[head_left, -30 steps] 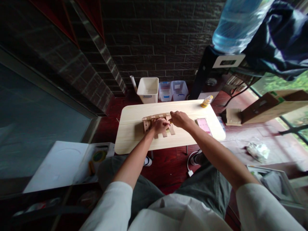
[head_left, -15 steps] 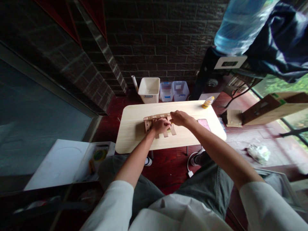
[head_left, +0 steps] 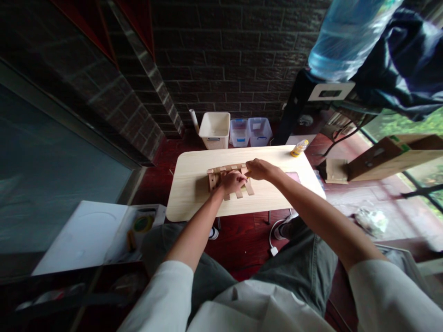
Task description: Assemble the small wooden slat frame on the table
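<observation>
Indoors, a person's left hand, fingers loosely bent, rests over a slatted light-brown wooden frame midway along a pale wood-grain table with rounded corners. The right hand curls at the frame's right end; what either hand grips is too small to tell. Beyond the table, a cream plastic bin stands before a dark brick wall on dark-red wooden flooring.

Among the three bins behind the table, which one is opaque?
The cream bin, at the left end; the middle bin and the right bin are translucent.
</observation>
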Motion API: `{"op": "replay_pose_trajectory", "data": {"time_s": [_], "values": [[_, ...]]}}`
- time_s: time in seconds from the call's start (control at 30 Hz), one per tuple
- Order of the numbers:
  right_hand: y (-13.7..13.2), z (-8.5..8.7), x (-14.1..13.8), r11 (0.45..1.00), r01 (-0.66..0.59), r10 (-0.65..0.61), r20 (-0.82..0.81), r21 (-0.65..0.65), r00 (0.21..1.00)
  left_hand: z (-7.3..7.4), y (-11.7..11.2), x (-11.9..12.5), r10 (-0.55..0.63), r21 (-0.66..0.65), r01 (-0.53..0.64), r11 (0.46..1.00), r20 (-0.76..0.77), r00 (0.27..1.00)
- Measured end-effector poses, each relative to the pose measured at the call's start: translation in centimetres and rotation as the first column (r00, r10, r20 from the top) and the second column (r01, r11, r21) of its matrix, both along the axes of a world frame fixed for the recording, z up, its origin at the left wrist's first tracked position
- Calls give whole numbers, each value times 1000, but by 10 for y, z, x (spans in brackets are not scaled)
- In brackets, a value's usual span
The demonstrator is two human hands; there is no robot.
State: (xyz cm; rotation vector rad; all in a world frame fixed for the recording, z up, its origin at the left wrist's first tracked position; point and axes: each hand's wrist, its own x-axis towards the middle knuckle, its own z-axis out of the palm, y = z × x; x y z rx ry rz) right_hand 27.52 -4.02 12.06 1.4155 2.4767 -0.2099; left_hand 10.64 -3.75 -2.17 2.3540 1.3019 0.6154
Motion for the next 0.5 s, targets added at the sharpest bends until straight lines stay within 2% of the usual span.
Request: {"op": "replay_pose_trajectory", "data": {"time_s": [0.13,0.27,0.43,0.5], "values": [[5,5,0,999,21,-21,10,-35,1000,3,-2,0,5,12,-5,1000,25,1000],[1,9,-2,998,-45,46,5,-35,999,9,-4,1,6,3,-6,1000,24,1000],[3,2,-7,996,-84,84,-7,19,996,12,-6,1,8,-1,-8,1000,19,1000],[7,0,-9,998,-63,63,3,-2,998,11,-6,1,14,-4,-14,1000,26,1000]]}}
